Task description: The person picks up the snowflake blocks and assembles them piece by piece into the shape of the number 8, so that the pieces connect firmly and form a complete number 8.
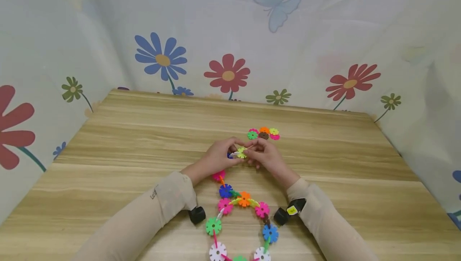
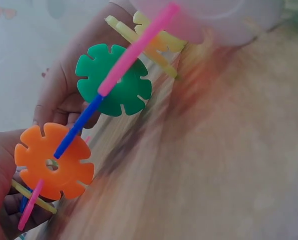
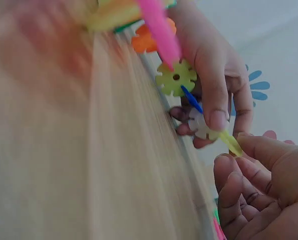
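My left hand (image 1: 220, 153) pinches a white notched flower disc (image 3: 201, 126) between thumb and fingers. In my right hand (image 3: 274, 187), thumb and fingertips grip the edge of a yellow notched disc (image 1: 241, 152), which meets the white one. A blue disc (image 3: 191, 99) joins the white disc to another yellow disc (image 3: 176, 77) along a linked chain. The left wrist view has an orange disc (image 2: 53, 167) and a green disc (image 2: 113, 80) of that chain up close. Fingers partly hide the joint between the white and yellow discs.
Several loose discs (image 1: 264, 135) lie beyond the hands. Between the forearms, linked discs form a ring with a pink disc (image 1: 262, 209) and a blue disc (image 1: 270, 233), cut off by the lower edge. A floral cloth (image 1: 201, 21) hangs behind the wooden table (image 1: 126, 141).
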A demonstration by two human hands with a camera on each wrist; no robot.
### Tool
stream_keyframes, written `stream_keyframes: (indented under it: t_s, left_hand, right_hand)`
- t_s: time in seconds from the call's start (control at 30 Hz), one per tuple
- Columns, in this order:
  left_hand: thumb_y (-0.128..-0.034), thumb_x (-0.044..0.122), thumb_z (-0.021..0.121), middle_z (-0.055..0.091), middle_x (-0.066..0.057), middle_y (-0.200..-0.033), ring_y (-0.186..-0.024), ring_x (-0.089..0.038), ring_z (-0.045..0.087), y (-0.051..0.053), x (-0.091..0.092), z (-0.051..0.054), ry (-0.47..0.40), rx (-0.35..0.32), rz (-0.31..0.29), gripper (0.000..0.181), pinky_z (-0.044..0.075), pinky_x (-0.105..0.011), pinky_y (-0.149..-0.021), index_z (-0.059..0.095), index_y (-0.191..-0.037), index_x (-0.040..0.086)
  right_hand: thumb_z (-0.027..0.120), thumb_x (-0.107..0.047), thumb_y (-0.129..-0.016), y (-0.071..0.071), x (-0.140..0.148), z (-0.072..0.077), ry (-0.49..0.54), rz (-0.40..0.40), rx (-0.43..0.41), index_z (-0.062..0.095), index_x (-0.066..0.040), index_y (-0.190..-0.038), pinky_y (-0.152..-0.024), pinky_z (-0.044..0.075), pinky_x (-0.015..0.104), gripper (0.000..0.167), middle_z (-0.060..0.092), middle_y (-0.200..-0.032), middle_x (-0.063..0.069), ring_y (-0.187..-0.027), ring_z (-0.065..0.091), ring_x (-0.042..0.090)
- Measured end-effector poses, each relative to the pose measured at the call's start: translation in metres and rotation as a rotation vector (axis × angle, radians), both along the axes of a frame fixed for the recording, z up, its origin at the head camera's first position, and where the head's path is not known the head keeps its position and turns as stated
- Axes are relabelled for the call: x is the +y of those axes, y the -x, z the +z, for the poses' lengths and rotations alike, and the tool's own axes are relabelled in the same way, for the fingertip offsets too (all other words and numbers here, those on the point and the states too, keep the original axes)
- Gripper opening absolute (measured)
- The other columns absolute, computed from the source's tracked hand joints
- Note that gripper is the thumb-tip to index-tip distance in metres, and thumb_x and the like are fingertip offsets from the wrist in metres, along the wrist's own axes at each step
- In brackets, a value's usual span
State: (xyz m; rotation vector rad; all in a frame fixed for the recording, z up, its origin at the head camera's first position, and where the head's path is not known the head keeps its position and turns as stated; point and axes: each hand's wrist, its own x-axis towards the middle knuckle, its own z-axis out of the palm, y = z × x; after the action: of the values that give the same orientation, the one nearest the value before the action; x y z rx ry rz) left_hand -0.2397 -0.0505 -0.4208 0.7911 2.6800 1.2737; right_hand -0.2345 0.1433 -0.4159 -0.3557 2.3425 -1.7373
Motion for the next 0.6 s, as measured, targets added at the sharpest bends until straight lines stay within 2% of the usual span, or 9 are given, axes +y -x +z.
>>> stream_keyframes:
  t_s: [0.13,0.27,0.43,0.6]
  left_hand:
    - [-0.0825,0.020,0.076,0.066,-0.002,-0.091,-0.083,-0.013,0.059,0.000,0.000,-0.001,0.004,-0.016,-0.002,0.041,0.050,-0.026,-0.077,0.060,-0.119,0.011]
    - [-0.0830,0.020,0.076,0.066,-0.003,-0.092,-0.083,-0.013,0.058,0.000,0.000,-0.002,0.004,-0.024,-0.004,0.039,0.050,-0.027,-0.078,0.060,-0.117,0.011]
    - [-0.0835,0.020,0.075,0.066,-0.003,-0.093,-0.083,-0.013,0.058,0.001,-0.001,-0.001,-0.001,-0.034,0.006,0.037,0.049,-0.027,-0.077,0.061,-0.116,0.013]
    - [-0.0843,0.022,0.074,0.067,-0.003,-0.094,-0.084,-0.014,0.059,0.001,-0.001,0.000,-0.001,-0.054,0.018,0.037,0.049,-0.027,-0.077,0.060,-0.117,0.014]
  right_hand:
    - [0.062,-0.012,-0.094,0.005,0.007,0.006,-0.093,-0.013,0.041,0.058,0.005,-0.112,-0.049,0.045,0.024,0.026,0.065,-0.082,0.011,-0.060,0.056,0.012]
    - [0.064,-0.011,-0.092,0.011,0.014,0.014,-0.189,-0.065,0.106,0.060,0.007,-0.108,-0.047,0.045,0.025,0.024,0.066,-0.091,0.023,-0.061,0.058,0.018]
    - [0.069,-0.015,-0.089,0.022,0.022,0.026,-0.360,-0.143,0.171,0.064,0.002,-0.106,-0.051,0.046,0.025,0.024,0.068,-0.096,0.019,-0.069,0.061,0.023]
    - [0.069,-0.020,-0.089,0.035,0.027,0.031,-0.509,-0.173,0.197,0.066,-0.002,-0.107,-0.060,0.047,0.022,0.026,0.068,-0.101,0.015,-0.082,0.061,0.022]
